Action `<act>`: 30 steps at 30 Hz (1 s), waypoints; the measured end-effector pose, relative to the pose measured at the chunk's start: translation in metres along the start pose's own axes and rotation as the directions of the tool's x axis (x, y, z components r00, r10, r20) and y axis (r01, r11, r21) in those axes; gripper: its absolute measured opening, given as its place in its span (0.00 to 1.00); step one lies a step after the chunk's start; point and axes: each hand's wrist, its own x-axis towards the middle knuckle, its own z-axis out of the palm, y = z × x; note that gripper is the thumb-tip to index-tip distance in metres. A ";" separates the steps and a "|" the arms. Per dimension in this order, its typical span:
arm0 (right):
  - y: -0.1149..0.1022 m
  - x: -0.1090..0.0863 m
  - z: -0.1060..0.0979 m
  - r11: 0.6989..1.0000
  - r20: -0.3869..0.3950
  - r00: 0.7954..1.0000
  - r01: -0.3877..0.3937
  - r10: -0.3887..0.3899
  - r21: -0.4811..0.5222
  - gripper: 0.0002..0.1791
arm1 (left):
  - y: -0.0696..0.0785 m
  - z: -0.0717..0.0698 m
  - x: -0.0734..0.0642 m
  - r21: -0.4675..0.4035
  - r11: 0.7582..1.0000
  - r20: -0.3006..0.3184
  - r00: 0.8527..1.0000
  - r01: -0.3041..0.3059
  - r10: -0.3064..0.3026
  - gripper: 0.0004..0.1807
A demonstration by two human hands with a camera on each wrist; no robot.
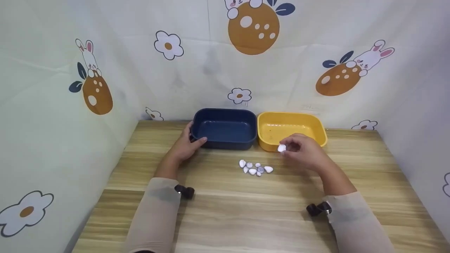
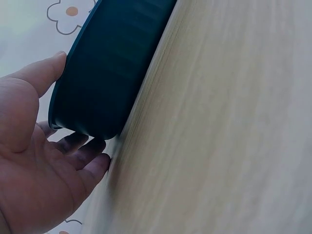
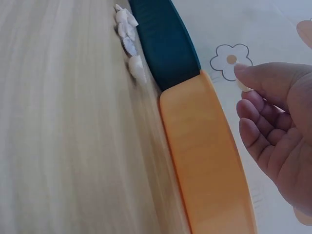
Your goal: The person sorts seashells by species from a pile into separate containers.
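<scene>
Nearest the camera, two light beige fabric sleeves (image 1: pixel 154 214) enter from the lower edge, each with a small black device (image 1: pixel 319 209) at the cuff. Between them extends a pale, wood-grained surface (image 1: pixel 253 218), its streaks running from side to side and its far edge meeting a backdrop of cream-white cloth (image 1: pixel 133 77). Similar cloth encloses the surface at left and right, and shallow folds cross it. Printed on the cloth are white flowers with brown centres (image 1: pixel 168 45) and brown-orange fruits (image 1: pixel 253 28) with white rabbits and dark blue leaves. At the far side of the surface, before the backdrop, a dark blue rectangular bin with rounded corners (image 1: pixel 225 131) stands beside a bright yellow bin of similar shape (image 1: pixel 291 128), their neighbouring ends touching. Nearer the camera, in front of the junction of the bins, lies a loose cluster of small white and greyish pebbles (image 1: pixel 252 172). Of the hands, the left hand (image 1: pixel 184 144) grips the left end of the blue bin, its thumb at the front corner and its fingers along the outer end wall. The right hand (image 1: pixel 306 151) pinches one white pebble (image 1: pixel 282 148) between thumb and forefinger, above the level of the yellow bin's rim; whether the pebble is over the interior or just in front cannot be told. This hand obscures part of the yellow bin's front rim.
</scene>
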 end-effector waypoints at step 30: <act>-0.038 0.054 0.021 0.959 -0.134 0.977 -0.130 0.168 0.251 0.19 | 0.002 0.001 -0.001 -0.029 0.999 -0.003 1.000 0.014 -0.014 0.54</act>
